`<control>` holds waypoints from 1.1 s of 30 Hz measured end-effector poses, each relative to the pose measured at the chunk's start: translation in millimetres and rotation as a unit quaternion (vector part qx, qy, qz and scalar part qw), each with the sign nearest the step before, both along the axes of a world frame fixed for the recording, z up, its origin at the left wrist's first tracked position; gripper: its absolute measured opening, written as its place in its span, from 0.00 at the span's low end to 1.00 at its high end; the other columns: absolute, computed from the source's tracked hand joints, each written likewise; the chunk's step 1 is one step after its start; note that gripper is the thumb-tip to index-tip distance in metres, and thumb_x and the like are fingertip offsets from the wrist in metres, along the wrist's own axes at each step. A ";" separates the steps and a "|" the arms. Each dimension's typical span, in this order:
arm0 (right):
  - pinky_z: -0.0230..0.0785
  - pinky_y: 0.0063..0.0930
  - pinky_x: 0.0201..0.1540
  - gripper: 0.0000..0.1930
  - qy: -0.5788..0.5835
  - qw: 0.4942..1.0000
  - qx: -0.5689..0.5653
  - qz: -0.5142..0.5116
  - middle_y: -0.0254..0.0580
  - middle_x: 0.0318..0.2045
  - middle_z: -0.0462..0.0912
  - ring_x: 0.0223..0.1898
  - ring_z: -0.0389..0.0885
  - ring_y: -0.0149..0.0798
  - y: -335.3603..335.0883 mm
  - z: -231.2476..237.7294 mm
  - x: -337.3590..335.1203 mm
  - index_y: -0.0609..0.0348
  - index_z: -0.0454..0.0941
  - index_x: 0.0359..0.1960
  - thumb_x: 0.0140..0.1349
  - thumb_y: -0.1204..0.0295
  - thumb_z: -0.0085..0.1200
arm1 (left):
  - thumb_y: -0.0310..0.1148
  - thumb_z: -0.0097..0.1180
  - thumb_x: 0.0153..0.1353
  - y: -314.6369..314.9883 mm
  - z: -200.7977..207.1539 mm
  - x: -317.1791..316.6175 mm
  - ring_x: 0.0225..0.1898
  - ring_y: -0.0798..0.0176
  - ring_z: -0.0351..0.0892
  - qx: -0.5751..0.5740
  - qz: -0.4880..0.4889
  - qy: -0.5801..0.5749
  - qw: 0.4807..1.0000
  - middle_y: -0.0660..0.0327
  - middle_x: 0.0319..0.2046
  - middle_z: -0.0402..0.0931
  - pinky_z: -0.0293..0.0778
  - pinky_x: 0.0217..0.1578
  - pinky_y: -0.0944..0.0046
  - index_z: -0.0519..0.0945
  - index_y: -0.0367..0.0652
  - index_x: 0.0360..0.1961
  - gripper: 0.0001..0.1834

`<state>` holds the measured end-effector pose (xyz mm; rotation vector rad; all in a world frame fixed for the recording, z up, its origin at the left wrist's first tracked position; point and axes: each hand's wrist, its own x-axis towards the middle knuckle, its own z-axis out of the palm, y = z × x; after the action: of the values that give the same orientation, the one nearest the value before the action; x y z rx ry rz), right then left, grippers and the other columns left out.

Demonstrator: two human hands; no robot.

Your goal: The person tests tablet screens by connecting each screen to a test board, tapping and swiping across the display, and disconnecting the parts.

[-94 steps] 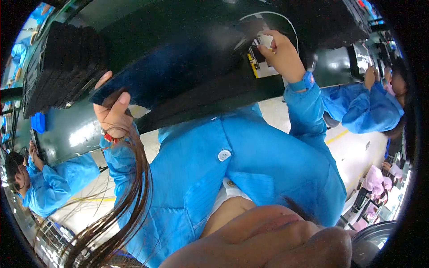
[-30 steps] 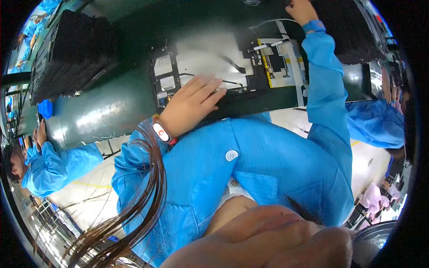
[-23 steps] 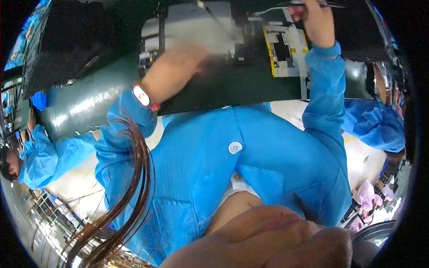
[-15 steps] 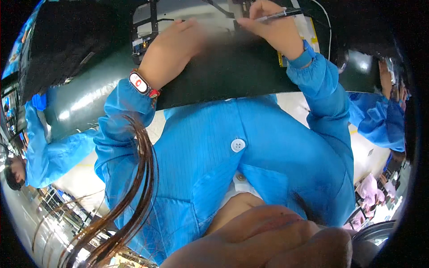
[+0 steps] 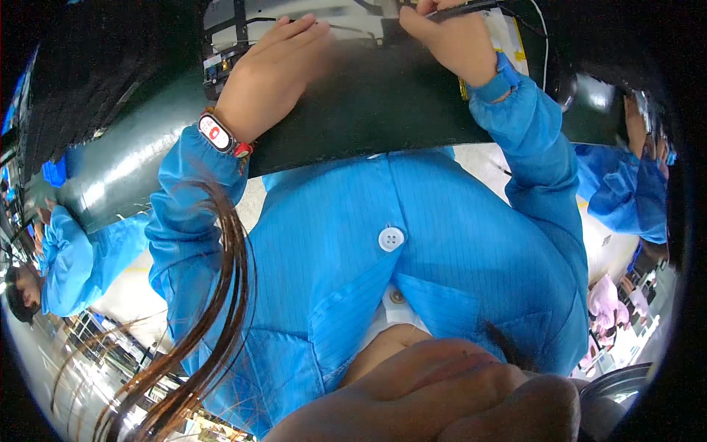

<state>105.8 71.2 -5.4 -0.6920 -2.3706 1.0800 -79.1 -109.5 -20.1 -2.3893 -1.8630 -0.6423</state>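
A flat grey panel-like device [image 5: 353, 10] with black strips lies at the top edge of the view, partly cut off. Small circuit parts [image 5: 215, 68] show at its left corner. Across its near left side, my left hand [image 5: 271, 77] rests with its fingers stretched out; part of the hand is blurred, and I see nothing in it. Over the device's right part, my right hand [image 5: 462, 43] pinches a slim black pen-like tool [image 5: 471, 8]. Whether this is a pen or tweezers I cannot tell, and its tip is hidden.
Beside my right wrist lies a flat white pack [image 5: 509, 35] with yellow edges, and a white cable [image 5: 545, 66] runs past it. The dark green table [image 5: 346, 121] ends close to my body. Other people's blue sleeves show at left [image 5: 70, 258] and right [image 5: 626, 195].
My left hand has shifted a little left and its fingers are more spread out. The device has moved slightly left and up in view. My right hand is slightly higher, with the tool still in it.
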 end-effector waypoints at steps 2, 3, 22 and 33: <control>0.56 0.27 0.23 0.13 0.020 1.000 -0.004 -0.010 0.36 0.16 0.65 0.20 0.62 0.29 1.0 -3.4 0.1 0.59 0.63 0.19 0.51 0.74 0.57 | 0.28 0.60 0.52 2.1 0.4 -1.3 0.59 0.54 0.67 0.003 -0.004 -0.002 1.000 0.57 0.54 0.72 0.63 0.60 0.55 0.75 0.42 0.52 0.23; 0.56 0.27 0.23 0.13 0.021 1.000 -0.002 -0.009 0.36 0.16 0.65 0.20 0.62 0.29 1.8 -2.5 -0.3 0.59 0.63 0.19 0.51 0.74 0.57 | 0.28 0.60 0.52 2.1 1.1 -1.4 0.59 0.54 0.67 0.006 -0.007 -0.003 1.000 0.57 0.54 0.72 0.63 0.60 0.55 0.75 0.42 0.52 0.23; 0.64 0.44 0.50 0.17 -0.040 0.916 0.383 -0.112 0.51 0.40 0.77 0.46 0.72 0.54 100.4 -18.3 27.9 0.59 0.72 0.47 0.57 0.67 0.54 | 0.37 0.54 0.59 -37.1 9.9 -51.8 0.62 0.39 0.57 0.040 0.278 0.027 0.959 0.44 0.58 0.63 0.53 0.62 0.47 0.69 0.44 0.57 0.24; 0.49 0.42 0.63 0.31 0.018 0.994 0.100 0.050 0.60 0.58 0.64 0.60 0.61 0.56 -19.8 -9.9 18.3 0.65 0.55 0.63 0.64 0.61 0.48 | 0.37 0.42 0.67 -38.8 -8.2 -46.5 0.64 0.43 0.56 -0.006 0.291 -0.266 0.919 0.43 0.60 0.61 0.52 0.63 0.55 0.62 0.37 0.61 0.24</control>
<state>124.1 51.4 -15.3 -0.4831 -2.4616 0.8708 -125.6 -148.3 -28.3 -1.5897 -2.6041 -1.2812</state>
